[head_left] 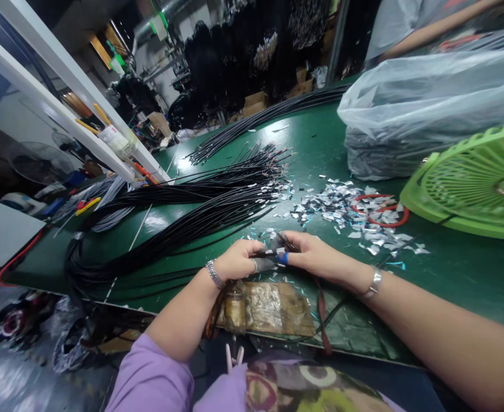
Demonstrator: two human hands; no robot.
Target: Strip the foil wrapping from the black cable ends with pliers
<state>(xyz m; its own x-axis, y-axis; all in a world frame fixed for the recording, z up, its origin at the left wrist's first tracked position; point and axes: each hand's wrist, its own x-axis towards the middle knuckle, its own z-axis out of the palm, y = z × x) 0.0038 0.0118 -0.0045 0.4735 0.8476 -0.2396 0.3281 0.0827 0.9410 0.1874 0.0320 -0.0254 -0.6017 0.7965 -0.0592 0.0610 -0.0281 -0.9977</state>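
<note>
My left hand (pixel 242 257) is closed around a thin black cable (pixel 269 254) near its end, just above the table's front edge. Facing it, my right hand (pixel 314 254) pinches the same cable end, the fingertips of both hands almost touching. A small white piece (pixel 281 250) shows at the cable between them. Grey covering wraps a finger of the left hand, and blue tape (pixel 282 258) is on a right finger. Something dark lies between the right thumb and fingers, too small to make out. Beyond the hands, a thick bundle of black cables (pixel 200 220) spreads its ends rightward.
Scraps of white and blue (pixel 337 203) cover the green table (pixel 457 286) around a red ring (pixel 389 223). A green fan (pixel 470 183) and a clear plastic bag (pixel 423 114) stand at right. A taped cardboard pad (pixel 273 309) lies in front. Another person's arm (pixel 436 31) is behind.
</note>
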